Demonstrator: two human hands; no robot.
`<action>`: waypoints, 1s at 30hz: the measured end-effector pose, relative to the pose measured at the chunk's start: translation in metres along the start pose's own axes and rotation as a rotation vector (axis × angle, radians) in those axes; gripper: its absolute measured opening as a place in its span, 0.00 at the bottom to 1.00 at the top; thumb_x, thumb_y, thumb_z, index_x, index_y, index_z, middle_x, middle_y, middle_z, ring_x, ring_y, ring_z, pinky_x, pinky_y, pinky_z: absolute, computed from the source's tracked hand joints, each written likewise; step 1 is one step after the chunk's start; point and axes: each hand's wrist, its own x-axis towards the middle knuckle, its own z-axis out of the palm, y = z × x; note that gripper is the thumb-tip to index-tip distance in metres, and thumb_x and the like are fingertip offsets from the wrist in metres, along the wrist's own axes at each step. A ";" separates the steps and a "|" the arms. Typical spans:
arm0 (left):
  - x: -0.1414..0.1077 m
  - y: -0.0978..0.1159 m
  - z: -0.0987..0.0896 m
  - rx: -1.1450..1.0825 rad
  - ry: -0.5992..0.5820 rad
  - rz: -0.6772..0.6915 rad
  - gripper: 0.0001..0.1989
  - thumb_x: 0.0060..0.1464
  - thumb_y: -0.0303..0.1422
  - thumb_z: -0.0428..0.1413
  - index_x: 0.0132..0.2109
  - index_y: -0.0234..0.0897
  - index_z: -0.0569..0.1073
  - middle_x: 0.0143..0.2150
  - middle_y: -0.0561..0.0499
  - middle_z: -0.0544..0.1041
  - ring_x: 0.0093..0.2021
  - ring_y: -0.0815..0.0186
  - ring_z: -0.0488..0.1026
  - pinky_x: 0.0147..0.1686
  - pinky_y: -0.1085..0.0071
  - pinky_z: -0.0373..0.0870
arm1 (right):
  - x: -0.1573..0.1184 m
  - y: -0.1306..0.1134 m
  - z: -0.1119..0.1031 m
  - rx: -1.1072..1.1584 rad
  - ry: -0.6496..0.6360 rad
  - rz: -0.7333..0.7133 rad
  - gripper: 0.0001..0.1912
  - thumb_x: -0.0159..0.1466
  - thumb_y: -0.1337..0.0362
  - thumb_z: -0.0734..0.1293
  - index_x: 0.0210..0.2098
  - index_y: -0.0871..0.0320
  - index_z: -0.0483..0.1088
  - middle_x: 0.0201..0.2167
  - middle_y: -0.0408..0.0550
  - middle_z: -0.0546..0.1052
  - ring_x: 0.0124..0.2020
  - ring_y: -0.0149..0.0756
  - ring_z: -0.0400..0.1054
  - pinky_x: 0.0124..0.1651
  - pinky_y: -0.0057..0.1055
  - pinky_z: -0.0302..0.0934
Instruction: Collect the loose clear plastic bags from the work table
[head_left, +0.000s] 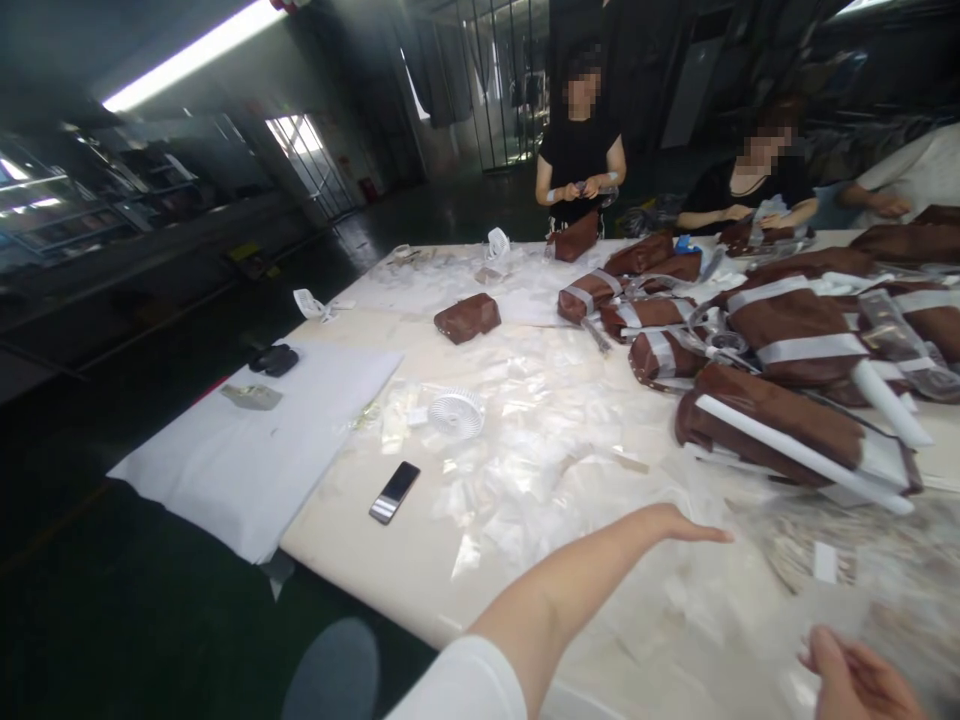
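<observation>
My left hand (694,526) reaches across the table at the end of my outstretched arm. It is open, with a finger stretched to the right, low over a spread of clear plastic bags (517,480); whether it touches them I cannot tell. At the lower right corner is my right hand (855,675), fingers curled in beside the thumb. What they hold, if anything, does not show clearly. Just beyond it lies a blurred pile of clear-wrapped brown straps (787,550) with a white label. A brown bag (795,430) with white strips lies past my left hand.
More brown bags (795,325) are heaped at the right, and a single brown bag (468,318) lies mid-table. A phone (394,492), a white fan (455,413) and a black case (274,359) are at left. Co-workers (581,150) handle items across the table (337,540).
</observation>
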 end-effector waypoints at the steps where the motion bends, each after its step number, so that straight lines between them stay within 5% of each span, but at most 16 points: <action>1: -0.006 -0.006 -0.007 0.149 -0.031 -0.089 0.52 0.38 0.63 0.61 0.60 0.26 0.73 0.59 0.26 0.74 0.60 0.36 0.70 0.57 0.48 0.70 | -0.003 -0.014 0.010 0.012 -0.013 -0.015 0.22 0.55 0.43 0.71 0.42 0.48 0.71 0.32 0.53 0.77 0.32 0.57 0.76 0.39 0.56 0.73; 4: -0.042 -0.036 -0.032 0.327 0.006 -0.125 0.44 0.49 0.59 0.58 0.59 0.25 0.74 0.60 0.27 0.74 0.62 0.39 0.69 0.61 0.50 0.66 | -0.010 -0.033 0.056 -0.010 -0.268 -0.069 0.24 0.54 0.41 0.70 0.41 0.51 0.71 0.27 0.49 0.77 0.25 0.49 0.74 0.33 0.48 0.73; 9: -0.142 -0.110 -0.099 -0.111 0.426 0.148 0.22 0.59 0.45 0.51 0.49 0.35 0.79 0.50 0.42 0.82 0.51 0.56 0.78 0.54 0.62 0.71 | -0.037 -0.016 0.173 -0.025 -0.614 0.024 0.30 0.48 0.37 0.69 0.38 0.54 0.69 0.17 0.42 0.74 0.18 0.47 0.73 0.25 0.42 0.70; 12: -0.203 -0.157 -0.162 -0.325 0.723 0.160 0.20 0.54 0.43 0.54 0.47 0.33 0.79 0.47 0.40 0.83 0.47 0.55 0.79 0.50 0.60 0.73 | -0.052 -0.014 0.242 0.052 -0.830 0.130 0.33 0.44 0.39 0.71 0.39 0.56 0.69 0.17 0.43 0.75 0.19 0.49 0.74 0.25 0.42 0.71; 14: -0.236 -0.192 -0.212 -0.378 0.900 0.110 0.20 0.53 0.43 0.55 0.46 0.33 0.78 0.47 0.39 0.83 0.45 0.55 0.79 0.51 0.57 0.73 | -0.043 -0.022 0.284 0.049 -0.897 0.031 0.32 0.46 0.39 0.70 0.41 0.57 0.72 0.21 0.46 0.78 0.24 0.50 0.77 0.29 0.42 0.72; 18: -0.270 -0.275 -0.326 -0.341 1.188 -0.066 0.24 0.49 0.48 0.56 0.48 0.37 0.76 0.51 0.43 0.81 0.51 0.52 0.77 0.50 0.57 0.73 | 0.025 -0.055 0.369 -0.013 -0.692 -0.301 0.30 0.55 0.40 0.65 0.43 0.59 0.74 0.35 0.56 0.81 0.39 0.50 0.77 0.44 0.45 0.72; 21: -0.246 -0.336 -0.412 -0.253 1.175 -0.207 0.29 0.46 0.50 0.57 0.51 0.37 0.74 0.58 0.41 0.77 0.56 0.49 0.74 0.51 0.57 0.73 | 0.096 -0.081 0.441 -0.103 -0.517 -0.423 0.34 0.58 0.39 0.61 0.46 0.62 0.74 0.46 0.64 0.78 0.48 0.54 0.73 0.53 0.50 0.68; 24: -0.180 -0.381 -0.482 -0.102 1.080 -0.255 0.33 0.46 0.51 0.57 0.55 0.36 0.71 0.63 0.39 0.72 0.58 0.47 0.72 0.57 0.55 0.70 | 0.154 -0.097 0.514 -0.256 -0.441 -0.534 0.33 0.62 0.41 0.61 0.50 0.64 0.72 0.53 0.67 0.74 0.57 0.56 0.66 0.63 0.53 0.58; 30: -0.021 -0.413 -0.560 0.393 0.803 -0.056 0.42 0.51 0.52 0.56 0.67 0.33 0.59 0.73 0.35 0.56 0.73 0.49 0.52 0.69 0.55 0.52 | 0.206 -0.117 0.634 -0.554 -0.440 -0.748 0.32 0.66 0.49 0.63 0.63 0.62 0.65 0.68 0.65 0.59 0.69 0.60 0.49 0.66 0.61 0.49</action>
